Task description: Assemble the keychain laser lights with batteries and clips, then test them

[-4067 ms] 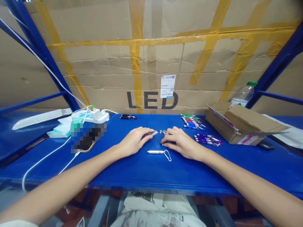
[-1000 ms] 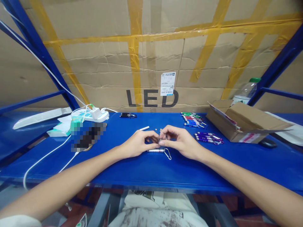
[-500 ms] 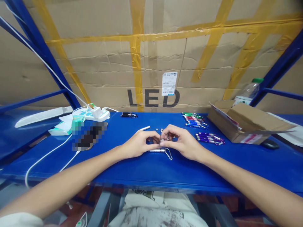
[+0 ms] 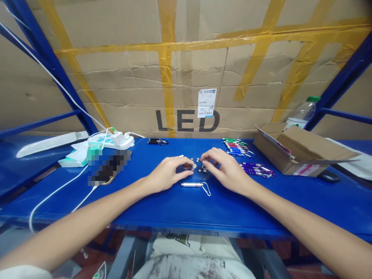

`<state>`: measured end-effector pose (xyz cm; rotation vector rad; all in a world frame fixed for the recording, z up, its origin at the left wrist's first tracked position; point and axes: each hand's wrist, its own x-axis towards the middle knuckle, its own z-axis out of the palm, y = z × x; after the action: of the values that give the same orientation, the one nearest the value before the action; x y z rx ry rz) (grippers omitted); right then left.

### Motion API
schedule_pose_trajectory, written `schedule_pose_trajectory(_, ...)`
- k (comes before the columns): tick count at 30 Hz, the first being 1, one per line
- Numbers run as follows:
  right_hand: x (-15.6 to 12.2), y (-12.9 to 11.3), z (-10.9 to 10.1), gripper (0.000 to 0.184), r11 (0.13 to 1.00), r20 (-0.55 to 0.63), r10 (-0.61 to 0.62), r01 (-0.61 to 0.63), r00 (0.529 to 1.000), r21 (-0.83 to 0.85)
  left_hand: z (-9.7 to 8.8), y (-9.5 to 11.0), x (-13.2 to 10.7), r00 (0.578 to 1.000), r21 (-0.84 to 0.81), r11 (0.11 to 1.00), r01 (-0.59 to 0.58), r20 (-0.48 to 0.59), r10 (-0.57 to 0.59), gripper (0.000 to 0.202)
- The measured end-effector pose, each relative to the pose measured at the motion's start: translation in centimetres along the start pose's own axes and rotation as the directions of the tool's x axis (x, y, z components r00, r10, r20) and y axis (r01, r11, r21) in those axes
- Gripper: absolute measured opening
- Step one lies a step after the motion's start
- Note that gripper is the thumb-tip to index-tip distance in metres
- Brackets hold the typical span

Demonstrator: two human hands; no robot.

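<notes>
Between thumb and fingertips, my left hand (image 4: 167, 174) pinches a small silver cylindrical piece (image 4: 194, 166); its exact kind is too small to tell. My right hand (image 4: 222, 166) is over the table just across from it, thumb and fingers apart, with nothing seen in its grasp. Several small round button cells (image 4: 204, 171) lie loose between the hands, some close to the right fingertips. A silver keychain flashlight (image 4: 192, 185) with a carabiner clip (image 4: 207, 189) lies in front of both hands. Behind my left hand, the end of a silver tube (image 4: 181, 155) shows, mostly hidden.
Rows of coloured keychain flashlights (image 4: 236, 146) and purple ones (image 4: 255, 169) lie right, beside an open cardboard box (image 4: 293, 155). Black ones (image 4: 157, 141) lie at the back. Left are a power strip (image 4: 119, 142), a cable and a blurred dark phone-like object (image 4: 112, 166).
My hands have come apart; they were meeting over the small silver piece. It stays in my left fingers, while my right hand has let go and moved slightly right.
</notes>
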<state>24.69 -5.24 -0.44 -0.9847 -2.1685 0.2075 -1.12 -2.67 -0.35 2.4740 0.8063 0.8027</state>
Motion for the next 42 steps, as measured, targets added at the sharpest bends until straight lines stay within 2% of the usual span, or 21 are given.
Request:
schedule_pose_trajectory(6,-0.2,1.6,0.5,0.023,0.987,0.223,0.036,0.000,0.974,-0.163,0.1,-0.2,0.1,0.998,-0.027,0.998,0.056,0.023,-0.055,0.025)
schedule_pose_trajectory(14,-0.1,1.3,0.5,0.016,0.984,0.275,0.037,0.013,0.961,-0.177,0.2,-0.2,0.1,0.997,-0.051,0.996,0.077,0.031,-0.076,0.026)
schedule_pose_trajectory(17,-0.1,1.0,0.4,0.012,0.991,0.255,0.037,-0.002,0.966,-0.136,0.2,-0.1,0.0,0.996,-0.051,0.996,0.078,0.039,-0.076,0.026)
schedule_pose_trajectory(19,-0.1,0.8,0.3,0.012,0.996,0.198,0.029,-0.011,0.980,-0.089,0.2,-0.1,0.1,0.996,-0.056,0.996,0.076,0.044,-0.073,0.026)
schedule_pose_trajectory(24,-0.1,0.3,0.2,0.008,0.982,0.046,0.081,-0.088,0.996,0.166,0.2,-0.1,0.1,0.997,-0.060,0.996,0.065,0.045,-0.062,0.026)
schedule_pose_trajectory(28,-0.1,0.1,0.2,0.009,0.955,0.004,0.052,-0.051,0.999,0.294,0.3,-0.1,0.1,0.998,-0.075,0.996,0.051,0.048,-0.047,0.024)
schedule_pose_trajectory(42,0.0,-0.4,0.3,0.008,0.980,0.034,-0.088,0.080,0.996,0.183,0.3,0.4,0.1,0.998,-0.089,0.996,-0.025,0.058,0.030,0.021)
